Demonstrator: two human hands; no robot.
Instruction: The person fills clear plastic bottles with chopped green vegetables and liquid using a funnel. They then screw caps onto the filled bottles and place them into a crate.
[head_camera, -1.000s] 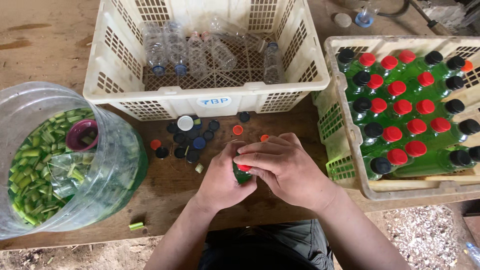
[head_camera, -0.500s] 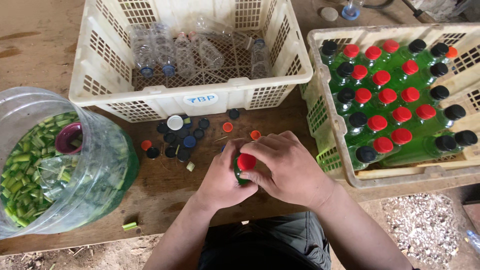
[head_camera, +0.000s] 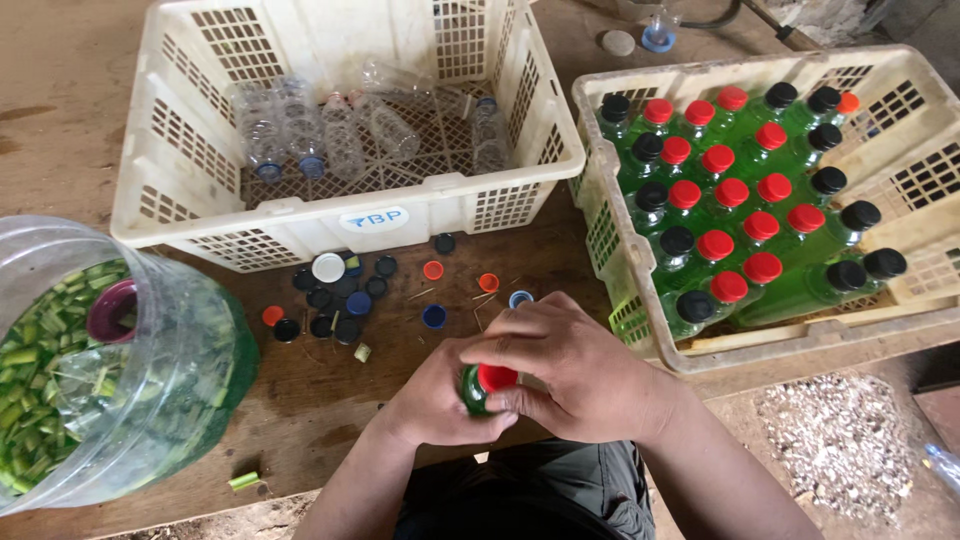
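1. Green liquid fills the small clear plastic bottle (head_camera: 472, 392) held low over the near edge of the brown wooden table (head_camera: 60, 110), just above the person's lap; only a sliver of it shows between the two hands.
2. Its round red screw cap (head_camera: 497, 377) sits on the neck, pinched by the right hand (head_camera: 575, 375), whose fingers (head_camera: 520, 400) curl tightly around the cap's rim, a grip that suits turning it.
3. The left hand (head_camera: 432, 405) is clenched around the bottle's body from below, apparently to hold it steady against the twist.
4. Loose caps (head_camera: 340, 295) in black, blue, white, orange and red lie scattered on the table just beyond the hands, within easy reach.
5. To the right, a cream slatted plastic crate (head_camera: 900, 310) holds upright green-filled bottles (head_camera: 740, 220) capped in red and black, packed close in rows.
6. Straight ahead, a white slatted plastic crate (head_camera: 300, 215) contains empty clear bottles (head_camera: 345, 135) lying on their sides.
7. At the left stands a large clear plastic jug (head_camera: 190, 380) full of chopped green stalks in liquid, with a purple funnel-like cup (head_camera: 112, 312) resting in its mouth.
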